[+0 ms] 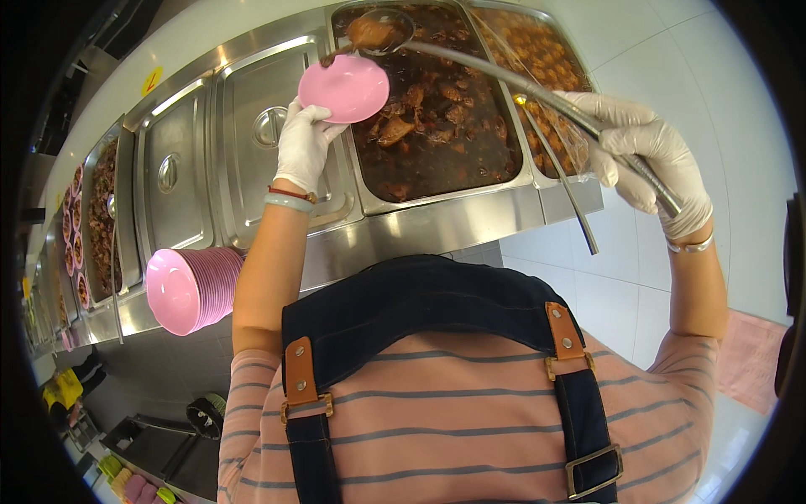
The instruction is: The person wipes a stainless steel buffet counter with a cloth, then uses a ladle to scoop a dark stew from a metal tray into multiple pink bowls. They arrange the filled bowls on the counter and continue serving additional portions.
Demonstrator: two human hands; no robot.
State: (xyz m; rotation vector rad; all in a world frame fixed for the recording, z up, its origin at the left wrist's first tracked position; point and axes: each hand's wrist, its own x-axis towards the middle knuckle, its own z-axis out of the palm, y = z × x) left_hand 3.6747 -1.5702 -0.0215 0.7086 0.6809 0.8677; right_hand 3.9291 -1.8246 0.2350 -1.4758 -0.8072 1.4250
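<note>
Gloved in white, my left hand (305, 142) grips a pink bowl (344, 89) by its near rim, tilted over the left edge of a steel food pan. Nothing shows inside the bowl. My right hand (655, 151), also gloved, is closed around the long metal handle of a ladle (504, 74). The ladle's head (381, 33) holds brown food just beyond the bowl, and a dark piece touches or overlaps the bowl's far rim. Below them, the pan of dark braised meat (434, 135) has chunks standing out of its sauce.
Right of the meat pan is a pan of brown round pieces (535, 50), partly under plastic film, with another metal utensil handle (563, 179) jutting out. Lidded steel pans (176, 164) stand left. A stack of pink bowls (211, 286) is near my left forearm. Filled bowls (77, 242) sit farther left.
</note>
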